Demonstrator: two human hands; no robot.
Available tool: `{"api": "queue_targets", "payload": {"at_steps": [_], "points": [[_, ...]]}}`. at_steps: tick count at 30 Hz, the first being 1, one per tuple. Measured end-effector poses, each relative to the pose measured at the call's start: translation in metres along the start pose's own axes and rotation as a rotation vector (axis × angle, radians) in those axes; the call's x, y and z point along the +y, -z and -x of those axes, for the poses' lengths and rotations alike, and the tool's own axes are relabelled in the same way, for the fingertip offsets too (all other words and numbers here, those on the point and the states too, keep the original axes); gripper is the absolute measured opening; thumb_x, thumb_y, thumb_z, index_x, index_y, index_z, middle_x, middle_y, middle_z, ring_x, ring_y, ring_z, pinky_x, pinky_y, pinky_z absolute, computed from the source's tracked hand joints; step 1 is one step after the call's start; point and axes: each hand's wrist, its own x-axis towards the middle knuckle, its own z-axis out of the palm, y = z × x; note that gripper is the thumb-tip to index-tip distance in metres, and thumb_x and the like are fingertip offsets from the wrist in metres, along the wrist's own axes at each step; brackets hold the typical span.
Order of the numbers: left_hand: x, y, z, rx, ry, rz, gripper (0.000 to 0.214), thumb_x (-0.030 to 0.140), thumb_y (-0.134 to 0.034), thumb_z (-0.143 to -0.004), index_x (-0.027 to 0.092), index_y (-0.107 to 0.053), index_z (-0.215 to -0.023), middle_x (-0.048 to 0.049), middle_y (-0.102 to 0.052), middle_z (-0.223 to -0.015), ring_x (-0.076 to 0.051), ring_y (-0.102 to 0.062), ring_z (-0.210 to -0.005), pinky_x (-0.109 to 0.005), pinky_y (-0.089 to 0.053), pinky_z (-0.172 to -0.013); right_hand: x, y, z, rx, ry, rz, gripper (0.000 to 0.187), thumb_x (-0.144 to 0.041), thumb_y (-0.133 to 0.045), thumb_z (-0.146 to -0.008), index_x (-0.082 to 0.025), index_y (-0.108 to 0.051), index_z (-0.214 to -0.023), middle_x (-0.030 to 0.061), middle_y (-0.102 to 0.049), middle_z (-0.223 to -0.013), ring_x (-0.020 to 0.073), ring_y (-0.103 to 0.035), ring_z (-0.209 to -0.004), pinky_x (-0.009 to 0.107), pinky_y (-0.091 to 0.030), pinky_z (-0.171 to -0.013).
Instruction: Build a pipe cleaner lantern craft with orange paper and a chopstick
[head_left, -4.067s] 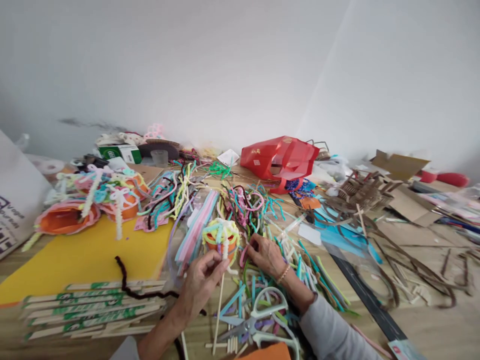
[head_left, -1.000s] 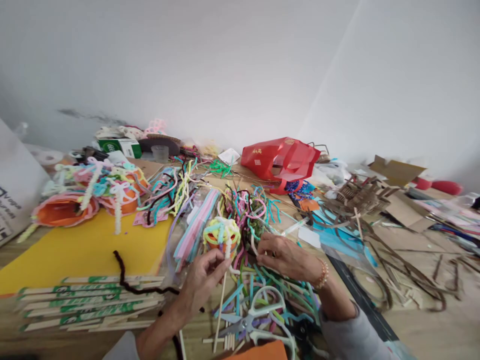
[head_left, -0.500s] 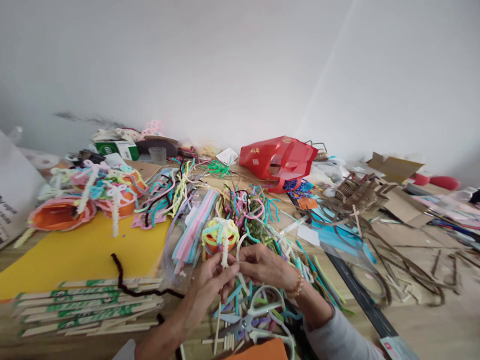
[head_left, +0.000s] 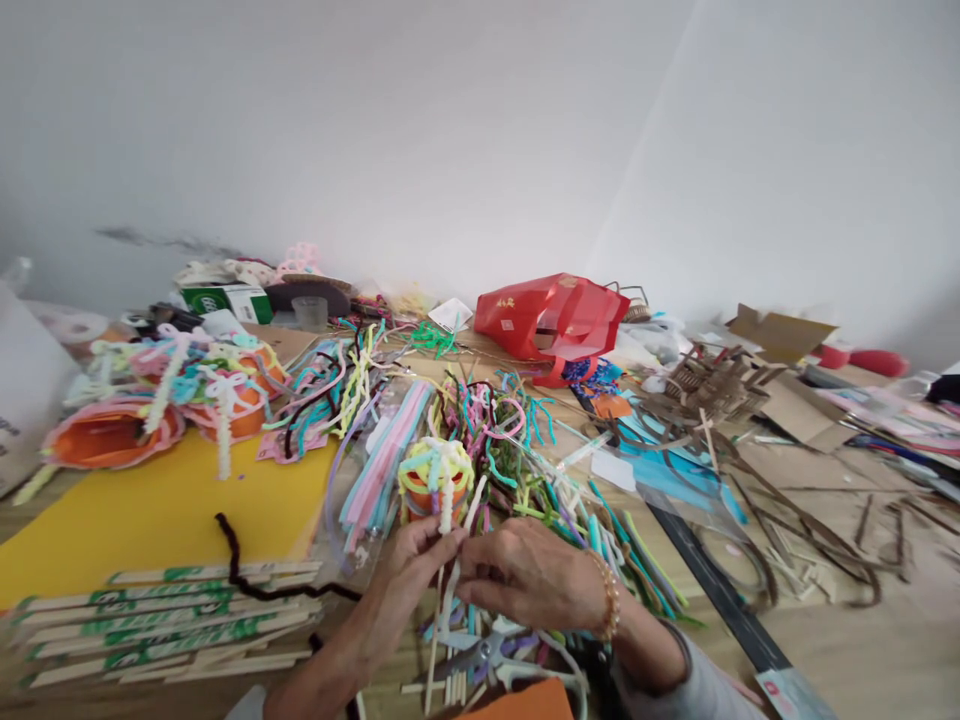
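Observation:
My left hand [head_left: 401,575] is closed round a thin wooden stick [head_left: 432,660], whose upper part is wound with a fuzzy white pipe cleaner [head_left: 447,490]. Close beside it, my right hand [head_left: 536,575] pinches the loose length of white pipe cleaner, part of which curves up between the hands; its fingertips are partly hidden. Just behind the wrapped stick sits a small orange cup-like piece [head_left: 416,505] trimmed with yellow pipe cleaner. Below my hands lie light-handled scissors [head_left: 487,655] among pipe cleaner scraps.
Paper-wrapped chopsticks [head_left: 165,610] and yellow sheet [head_left: 150,520] lie left, near decorated orange pieces [head_left: 112,435]. Bundled pipe cleaners [head_left: 390,460] fill the middle. A red bag [head_left: 551,315] stands behind. Right are a black strip [head_left: 712,580], brown strips and cardboard [head_left: 806,410]. Orange sheet [head_left: 525,700] lies in front.
My right hand has turned and come lower, its back now more toward me, beside the stick. The left hand stays closed on the stick. The view has shifted slightly.

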Motion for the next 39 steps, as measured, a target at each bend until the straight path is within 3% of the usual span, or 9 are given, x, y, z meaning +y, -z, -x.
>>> {"api": "queue_targets", "payload": {"at_steps": [2, 6, 9, 19, 23, 29, 33, 36, 39], "points": [[0.000, 0.000, 0.000, -0.013, 0.009, 0.002, 0.032, 0.045, -0.074, -0.068, 0.013, -0.067, -0.071, 0.0002, -0.058, -0.067, -0.014, -0.050, -0.068, -0.022, -0.042, -0.061, 0.006, 0.002, 0.001, 0.036, -0.031, -0.002, 0.014, -0.031, -0.053, -0.089, -0.020, -0.062, -0.086, -0.0023, -0.062, -0.069, 0.0103, -0.052, -0.060, 0.020, -0.031, -0.058], [0.000, 0.002, 0.001, -0.079, 0.099, 0.042, 0.031, 0.043, -0.072, -0.071, 0.013, -0.064, -0.076, 0.0012, -0.057, -0.063, -0.011, -0.048, -0.057, -0.021, -0.040, -0.053, 0.029, 0.000, -0.006, 0.286, -0.246, 0.122, 0.022, -0.020, -0.050, -0.088, -0.019, -0.056, -0.109, 0.0018, -0.066, -0.081, 0.0158, -0.060, -0.072, 0.023, -0.036, -0.064], [0.000, 0.005, 0.003, -0.182, 0.179, 0.149, 0.033, 0.044, -0.072, -0.071, 0.015, -0.060, -0.081, 0.0006, -0.060, -0.061, -0.013, -0.053, -0.053, -0.023, -0.042, -0.050, 0.048, -0.007, -0.015, 0.274, -0.232, 0.161, 0.041, -0.019, -0.054, -0.085, -0.022, -0.050, -0.126, 0.0056, -0.066, -0.101, 0.0193, -0.062, -0.087, 0.025, -0.039, -0.071], [0.004, 0.010, 0.006, -0.452, 0.220, 0.251, 0.032, 0.037, -0.078, -0.063, 0.014, -0.055, -0.064, -0.0046, -0.066, -0.057, -0.011, -0.056, -0.048, -0.021, -0.041, -0.049, 0.082, -0.020, -0.025, 0.310, -0.254, 0.108, 0.025, -0.023, -0.049, -0.089, -0.021, -0.065, -0.108, 0.0068, -0.068, -0.103, 0.0205, -0.062, -0.094, 0.027, -0.041, -0.079], [0.005, 0.012, 0.004, -0.448, 0.228, 0.279, 0.029, 0.034, -0.078, -0.063, 0.015, -0.056, -0.067, -0.0036, -0.067, -0.060, -0.012, -0.057, -0.050, -0.020, -0.040, -0.048, 0.080, -0.014, -0.024, 0.473, -0.228, -0.034, 0.022, -0.026, -0.045, -0.092, -0.019, -0.066, -0.093, 0.0039, -0.068, -0.084, 0.0166, -0.060, -0.077, 0.025, -0.042, -0.070], [0.002, 0.012, 0.003, -0.444, 0.246, 0.255, 0.027, 0.031, -0.077, -0.066, 0.015, -0.055, -0.071, -0.0023, -0.067, -0.062, -0.012, -0.060, -0.051, -0.020, -0.042, -0.049, 0.074, 0.000, -0.021, 0.648, -0.150, -0.526, 0.027, -0.037, -0.046, -0.092, -0.016, -0.060, -0.084, -0.0034, -0.051, -0.056, 0.0100, -0.044, -0.047, 0.020, -0.033, -0.045], [0.000, 0.012, 0.002, -0.415, 0.236, 0.242, 0.032, 0.033, -0.078, -0.065, 0.016, -0.054, -0.076, -0.0012, -0.066, -0.060, -0.012, -0.058, -0.048, -0.021, -0.043, -0.048, 0.062, 0.014, -0.010, 0.776, -0.060, -0.364, 0.025, -0.036, -0.053, -0.089, -0.016, -0.062, -0.078, 0.0016, -0.057, -0.074, 0.0125, -0.051, -0.064, 0.022, -0.039, -0.056], [0.000, 0.012, 0.002, -0.428, 0.239, 0.235, 0.033, 0.035, -0.078, -0.066, 0.015, -0.054, -0.079, -0.0010, -0.065, -0.059, -0.011, -0.057, -0.046, -0.021, -0.043, -0.047, 0.054, 0.024, -0.002, 0.722, -0.006, -0.303, 0.021, -0.033, -0.054, -0.090, -0.017, -0.061, -0.079, 0.0029, -0.059, -0.082, 0.0150, -0.054, -0.078, 0.025, -0.043, -0.070], [0.000, 0.012, 0.001, -0.436, 0.242, 0.236, 0.033, 0.034, -0.078, -0.066, 0.015, -0.054, -0.078, -0.0005, -0.064, -0.058, -0.011, -0.057, -0.047, -0.021, -0.043, -0.047, 0.052, 0.029, 0.004, 0.523, 0.023, -0.507, 0.023, -0.035, -0.053, -0.091, -0.018, -0.060, -0.105, 0.0019, -0.061, -0.084, 0.0142, -0.056, -0.074, 0.025, -0.045, -0.067]]}}
